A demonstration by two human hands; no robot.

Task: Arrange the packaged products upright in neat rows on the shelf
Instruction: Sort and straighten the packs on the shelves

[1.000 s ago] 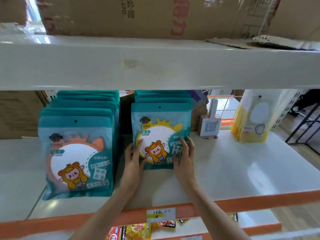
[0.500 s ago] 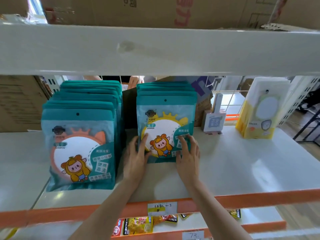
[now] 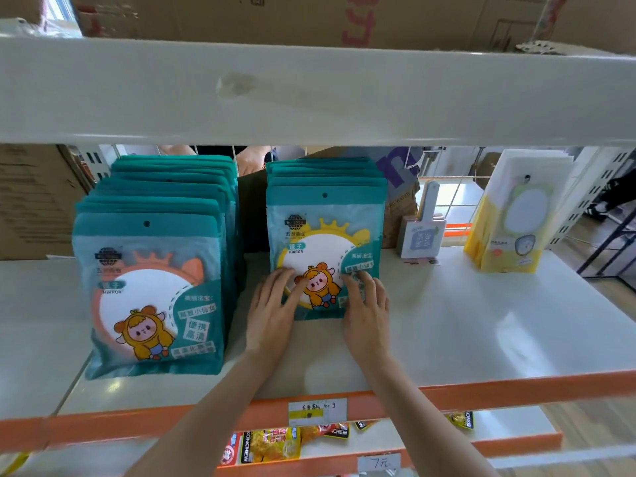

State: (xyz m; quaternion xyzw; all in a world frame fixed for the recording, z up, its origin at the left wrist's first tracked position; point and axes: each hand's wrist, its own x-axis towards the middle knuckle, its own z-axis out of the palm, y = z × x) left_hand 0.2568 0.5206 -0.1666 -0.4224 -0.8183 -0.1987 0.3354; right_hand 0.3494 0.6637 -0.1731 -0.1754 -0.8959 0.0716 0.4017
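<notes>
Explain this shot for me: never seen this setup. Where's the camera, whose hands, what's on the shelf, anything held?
No robot here. One wide-angle camera on a person's head looks forward and down at their bare hands. The left hand and right hand press flat, fingers straight, on the front pack of the right teal row; nothing is gripped. That row stands upright on the white shelf, beside a second teal row with orange artwork. Further right stand a small handled mirror pack and yellow packs. A price tag sits on the orange shelf edge.

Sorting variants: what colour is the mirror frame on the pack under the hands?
Yellow, in the head view.
</notes>
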